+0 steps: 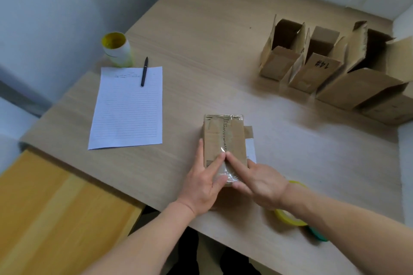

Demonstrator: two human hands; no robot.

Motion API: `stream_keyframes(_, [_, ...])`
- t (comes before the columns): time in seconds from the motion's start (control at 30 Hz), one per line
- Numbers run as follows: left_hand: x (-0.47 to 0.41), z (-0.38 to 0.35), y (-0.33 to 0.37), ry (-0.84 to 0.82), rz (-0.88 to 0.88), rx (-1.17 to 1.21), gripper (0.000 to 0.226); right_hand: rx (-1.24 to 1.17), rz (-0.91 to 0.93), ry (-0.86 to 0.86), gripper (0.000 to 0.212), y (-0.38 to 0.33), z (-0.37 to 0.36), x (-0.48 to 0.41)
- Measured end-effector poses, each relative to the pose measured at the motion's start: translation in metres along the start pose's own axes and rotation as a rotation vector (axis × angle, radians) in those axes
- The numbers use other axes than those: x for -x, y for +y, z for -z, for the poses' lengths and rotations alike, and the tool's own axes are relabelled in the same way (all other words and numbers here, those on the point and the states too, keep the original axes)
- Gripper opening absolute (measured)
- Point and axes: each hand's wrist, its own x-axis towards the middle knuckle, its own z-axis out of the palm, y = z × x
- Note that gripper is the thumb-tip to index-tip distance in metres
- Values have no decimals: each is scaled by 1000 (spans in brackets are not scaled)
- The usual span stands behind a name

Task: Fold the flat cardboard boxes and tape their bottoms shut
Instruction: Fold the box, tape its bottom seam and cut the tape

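box (pixel 223 140): sitting on the table (pixel 201 29) just below the middle of the frame, taped side facing up, a brown strip sticking out past its right edge.
clear tape (pixel 226 164): running along the box's centre seam and wrapping over the near end.
left hand (pixel 205 183): lying open, fingers straight, pressing down on the near left part of the box, forefinger tip meeting the other forefinger at the seam.
right hand (pixel 257 181): lying open too, forefinger stretched out and pressing on the clear tape at the seam, palm resting by the near right corner of the box.
yellow roll (pixel 288 215): lying at lower right, partly hidden under the right forearm.
green roll (pixel 317 233): lying just beside the yellow roll, nearer the table edge.
folded boxes (pixel 317 62): standing in a row at upper right, top flaps open, the middle one showing "#14".
paper (pixel 127 107): lying left of centre, lined side up.
pen (pixel 144 71): resting across the paper's top edge.
cup (pixel 117 49): standing at upper left, just beyond the paper.
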Motion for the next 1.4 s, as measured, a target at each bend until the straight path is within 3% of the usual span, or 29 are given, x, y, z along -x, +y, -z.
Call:
stream_keyframes(0.1, [1, -8, 12, 100, 116, 199, 48, -169, 25, 44, 68, 4, -10, 2])
stream_keyframes(0.33, [3, -9, 10, 156, 65, 16, 52, -365, -49, 333, 50, -15, -22, 6])
stream_keyframes(0.43, [3, -5, 6, 93, 43, -60, 69, -337, -67, 383, 46, -16, -27, 4])
stream_keyframes(0.53, [2, -1, -1, 0, 9, -164, 82, -170, -9, 279, 59, -6, -24, 3])
stream_keyframes(0.63, [-1, 1, -8, -14, -87, -265, 82, 6, 92, 152, 70, 6, -14, -1])
stream_keyframes(0.8, [-4, 9, -13, -118, -143, -335, 79, 135, 129, -7, 71, 14, 0, -5])
stream_keyframes(0.97, [-2, 39, -4, -365, 35, -212, 95, 41, 136, -125, 91, 9, 17, 1])
stream_keyframes(1.03, [-9, 51, 5, -240, 114, -113, 96, -65, 107, -126, 89, 6, 25, 7])
stream_keyframes(1.1, [-29, 54, 19, -13, 165, -82, 76, -120, 35, -17, 77, -1, 25, 11])
stream_keyframes(1.17, [-59, 50, 34, 84, 258, -89, 65, -137, -103, 188, 67, -8, 28, 6])
stream_keyframes(1.27, [-98, 46, 42, 40, 329, -139, 65, -211, -295, 450, 62, -9, 46, -18])
stream_keyframes(1.4, [-113, 29, 32, -106, 321, -279, 58, -409, -376, 421, 52, -6, 64, -63])
